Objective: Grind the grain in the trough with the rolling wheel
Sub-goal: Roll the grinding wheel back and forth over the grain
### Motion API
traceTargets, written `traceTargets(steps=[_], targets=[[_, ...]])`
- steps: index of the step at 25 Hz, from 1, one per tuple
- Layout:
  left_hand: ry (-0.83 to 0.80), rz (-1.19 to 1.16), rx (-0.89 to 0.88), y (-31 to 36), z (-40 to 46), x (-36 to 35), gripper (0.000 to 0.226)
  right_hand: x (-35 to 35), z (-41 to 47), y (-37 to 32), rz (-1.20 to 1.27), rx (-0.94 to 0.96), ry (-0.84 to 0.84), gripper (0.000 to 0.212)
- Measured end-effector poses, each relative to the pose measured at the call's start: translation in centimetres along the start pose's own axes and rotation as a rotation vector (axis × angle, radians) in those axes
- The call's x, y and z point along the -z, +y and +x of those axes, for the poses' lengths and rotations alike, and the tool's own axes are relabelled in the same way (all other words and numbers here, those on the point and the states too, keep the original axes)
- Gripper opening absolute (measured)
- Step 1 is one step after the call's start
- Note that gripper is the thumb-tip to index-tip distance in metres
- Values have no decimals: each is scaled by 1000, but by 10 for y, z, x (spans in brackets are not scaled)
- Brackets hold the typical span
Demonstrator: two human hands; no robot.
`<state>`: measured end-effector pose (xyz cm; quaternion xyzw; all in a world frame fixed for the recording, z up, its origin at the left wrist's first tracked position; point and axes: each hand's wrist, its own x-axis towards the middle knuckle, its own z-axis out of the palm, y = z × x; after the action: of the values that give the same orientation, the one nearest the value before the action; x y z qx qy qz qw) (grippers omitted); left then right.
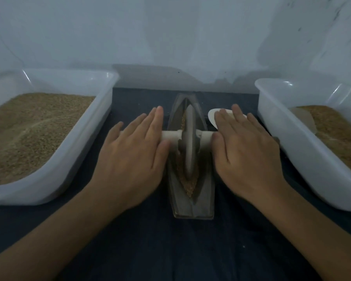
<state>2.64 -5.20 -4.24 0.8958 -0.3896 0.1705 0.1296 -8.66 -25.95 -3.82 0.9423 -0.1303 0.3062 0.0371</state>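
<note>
A narrow boat-shaped metal trough (206, 195) lies lengthwise in the middle of the dark cloth. Brown grain (188, 184) fills its groove. A grey rolling wheel (188, 142) stands upright in the groove, on a pale wooden axle (171, 135) that sticks out to both sides. My left hand (134, 157) lies flat on the axle's left end with straight fingers. My right hand (245, 151) lies flat on the right end the same way. Both axle ends are hidden under my palms.
A white plastic tub (85, 126) of brown grain stands at the left. A second white tub (288, 126) with grain stands at the right. A small white scoop (213, 116) lies behind my right fingers. A pale wall rises close behind the trough.
</note>
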Motion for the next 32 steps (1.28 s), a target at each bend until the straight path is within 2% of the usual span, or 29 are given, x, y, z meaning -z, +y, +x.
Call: traceTargets(steps=[3, 5, 7, 8, 11, 13, 16, 18, 21, 23, 26, 29, 32], targets=[[-48, 4, 58, -2, 50, -11, 73, -15, 42, 8, 22, -69, -191, 68], [-63, 38, 81, -6, 95, -19, 72, -28, 76, 14, 81, -151, -289, 51], [-97, 48, 122, -10, 127, -22, 72, -39, 99, 17, 189, -294, -306, 24], [-113, 44, 143, -11, 134, -22, 73, -39, 104, 16, 219, -304, -275, 23], [-116, 0, 149, -6, 108, -17, 72, -35, 84, 8, 61, -209, -160, 49], [-44, 28, 87, 0, 61, -12, 73, -21, 47, 2, 20, -147, -97, 59], [7, 84, -18, 5, -3, -1, 76, 0, 3, -1, 5, -34, 5, 63], [-5, 64, -45, -1, -2, -1, 77, -2, 8, 1, -1, -1, -5, 67], [-35, 50, 45, -2, 49, -11, 78, -21, 52, 6, 10, -76, -168, 64], [-55, 24, 117, -4, 97, -18, 77, -34, 87, 11, 36, -158, -258, 48], [-74, 31, 172, -2, 130, -19, 77, -42, 109, 15, 111, -213, -259, 38], [-43, 96, 128, 6, 87, -14, 78, -33, 70, 12, 19, -147, -252, 43], [-13, 90, 20, 5, 11, -3, 76, -3, 14, 3, 11, -39, -73, 63]])
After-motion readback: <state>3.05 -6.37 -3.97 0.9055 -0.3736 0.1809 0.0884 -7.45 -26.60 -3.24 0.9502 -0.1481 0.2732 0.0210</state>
